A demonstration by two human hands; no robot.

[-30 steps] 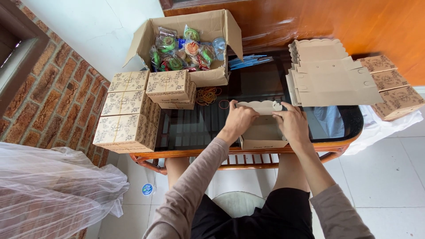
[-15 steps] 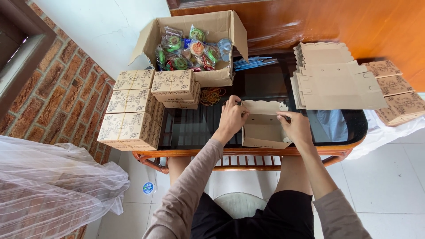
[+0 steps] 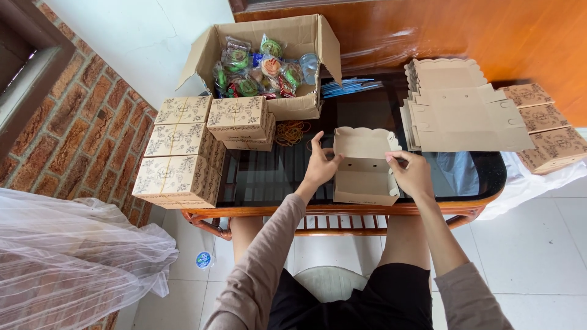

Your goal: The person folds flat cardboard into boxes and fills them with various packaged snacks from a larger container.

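A small open kraft paper box (image 3: 365,173) with a scalloped lid stands on the dark glass table (image 3: 269,177) near its front edge. My left hand (image 3: 320,165) grips the box's left wall, fingers on the side flap. On the right wall my right hand (image 3: 411,173) pinches the flap by the upper corner. The box is upright, its lid folded back, and nothing is inside it.
A big cardboard carton (image 3: 287,61) of wrapped snacks sits at the back. Finished patterned boxes (image 3: 183,153) are stacked on the left, more (image 3: 547,131) at the far right. Flat unfolded boxes (image 3: 455,113) are piled on the right. Rubber bands (image 3: 292,131) lie near the carton. White netting (image 3: 73,263) lies lower left.
The box was closed under both hands; now its lid stands folded back and the box is open. Both hands have moved from its top to its side walls.
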